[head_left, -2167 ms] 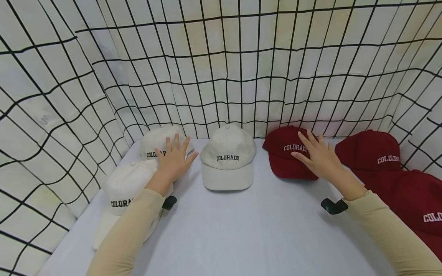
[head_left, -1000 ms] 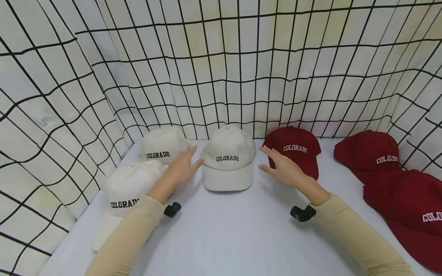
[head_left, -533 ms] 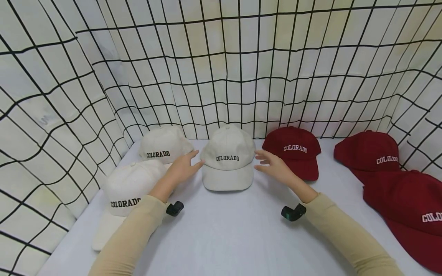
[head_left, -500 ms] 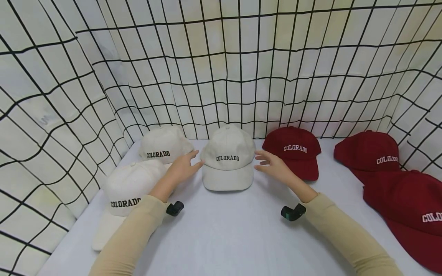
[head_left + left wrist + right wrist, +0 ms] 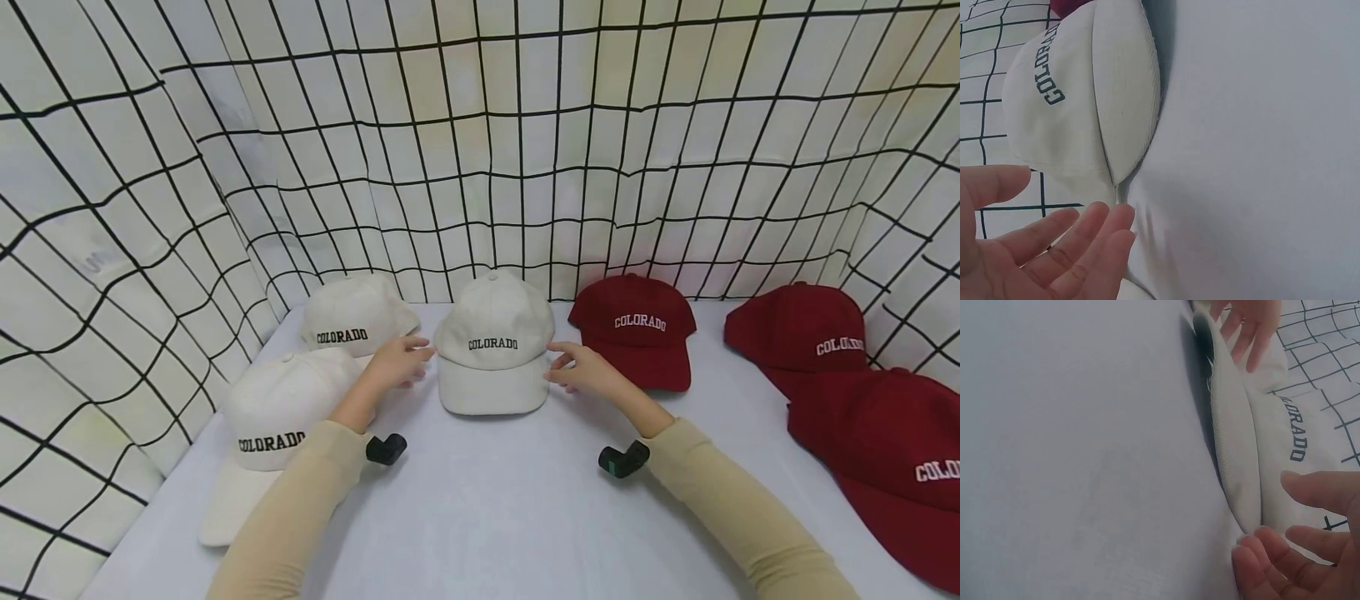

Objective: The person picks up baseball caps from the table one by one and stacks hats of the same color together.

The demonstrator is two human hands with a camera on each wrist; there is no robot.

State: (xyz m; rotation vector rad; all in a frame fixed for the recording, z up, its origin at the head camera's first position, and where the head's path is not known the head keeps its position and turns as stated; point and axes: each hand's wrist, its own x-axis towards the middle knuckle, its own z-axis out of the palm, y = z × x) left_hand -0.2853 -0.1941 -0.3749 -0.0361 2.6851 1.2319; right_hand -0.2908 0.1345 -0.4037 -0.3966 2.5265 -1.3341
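Note:
In the head view a cream baseball cap [image 5: 492,321] lettered COLORADO sits at the back middle, brim toward me. My left hand [image 5: 393,363] is at its left side, fingers loosely bent and apart from the crown. On the other side my right hand [image 5: 585,369] has its fingertips right at the brim's edge. The left wrist view shows the left hand [image 5: 1054,244] palm up with nothing in it, beside the cap [image 5: 1060,94]. From the right wrist, the right hand's fingers [image 5: 1266,550] curve near the brim corner, thumb apart, the cap [image 5: 1285,437] between both hands.
Two more cream caps stand at left, one at the back [image 5: 352,308] and one nearer [image 5: 281,400]. Red caps are at right: one beside the middle [image 5: 633,333], one farther right [image 5: 798,325], one nearer [image 5: 885,450]. A black wire grid [image 5: 517,167] borders the white table [image 5: 495,508].
My right hand has come left from the red cap to the middle cream cap. The left hand has moved slightly right and lower, fingers now more bent. The caps stay in place.

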